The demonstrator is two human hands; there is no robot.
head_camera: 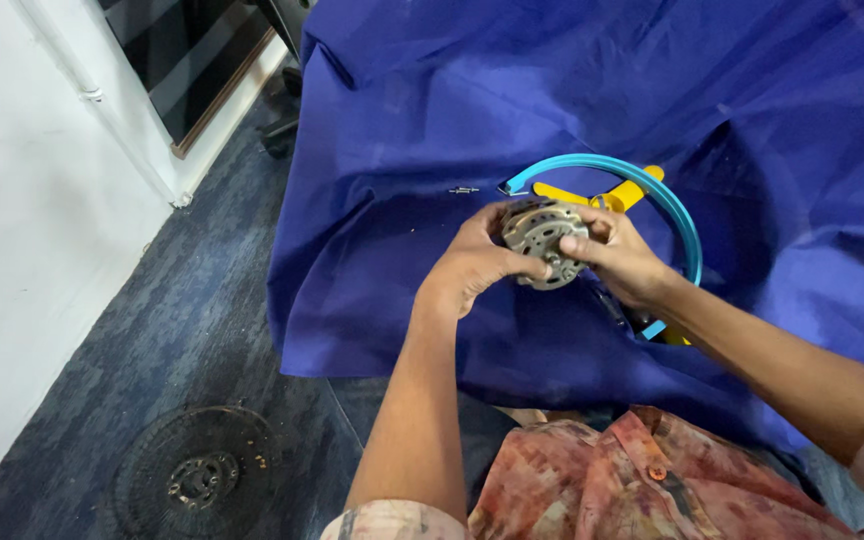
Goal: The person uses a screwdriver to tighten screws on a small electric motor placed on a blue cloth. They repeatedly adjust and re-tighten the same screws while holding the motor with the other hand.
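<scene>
A round grey metal motor housing (539,238) with slotted vents is held between both my hands above a blue cloth (432,130). My left hand (477,262) grips its left and lower side. My right hand (617,255) clasps its right side, fingers over the face. Behind the hands lies a teal ring (687,225) with yellow blades (624,194) inside it. A small screw (464,190) rests on the cloth just left of the ring.
A black round fan grille (195,483) lies on the dark carpet floor at lower left. A white wall (22,220) runs along the left, with a dark framed panel (197,60) above. A chair base (280,135) shows near the cloth's far edge.
</scene>
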